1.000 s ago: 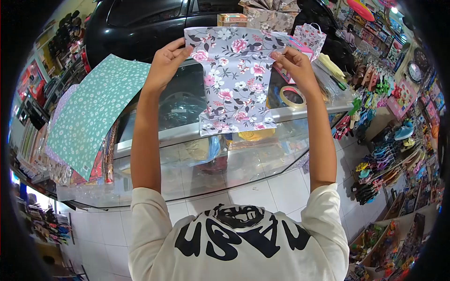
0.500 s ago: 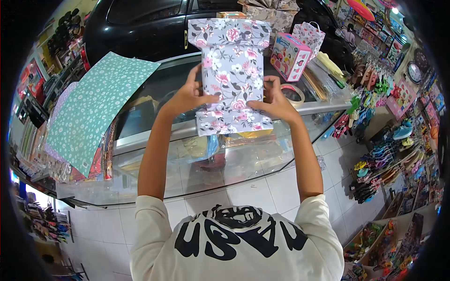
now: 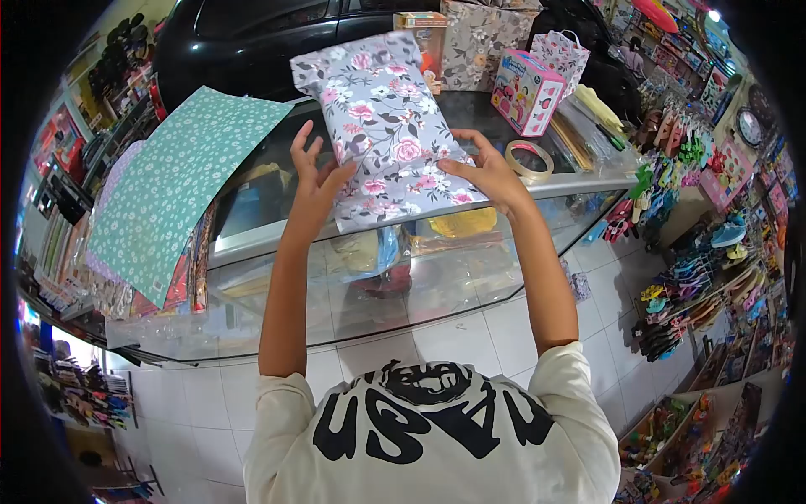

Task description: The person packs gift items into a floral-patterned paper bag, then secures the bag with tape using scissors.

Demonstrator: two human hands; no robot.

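A parcel in grey floral paper point(image 3: 390, 143) lies tilted on the glass counter, its top end leaning left and its lower end near the front edge. At its lower left side is my left hand point(image 3: 317, 186), fingers spread, the thumb against the paper. My right hand point(image 3: 487, 172) touches the parcel's right side with the thumb on top and the fingers apart from the thumb. A roll of clear tape point(image 3: 530, 160) sits just right of my right hand.
Green floral paper sheets point(image 3: 185, 181) cover the counter's left end. Behind the parcel stand a boxed item point(image 3: 422, 42) and a large floral-wrapped box point(image 3: 483, 50). A pink toy box point(image 3: 527, 94), a small floral bag point(image 3: 561, 60) and packaged sticks point(image 3: 579, 139) are on the right.
The parcel has tilted, its top end swinging left, and it lies lower, revealing the boxed item behind. My left hand has opened away from its side.
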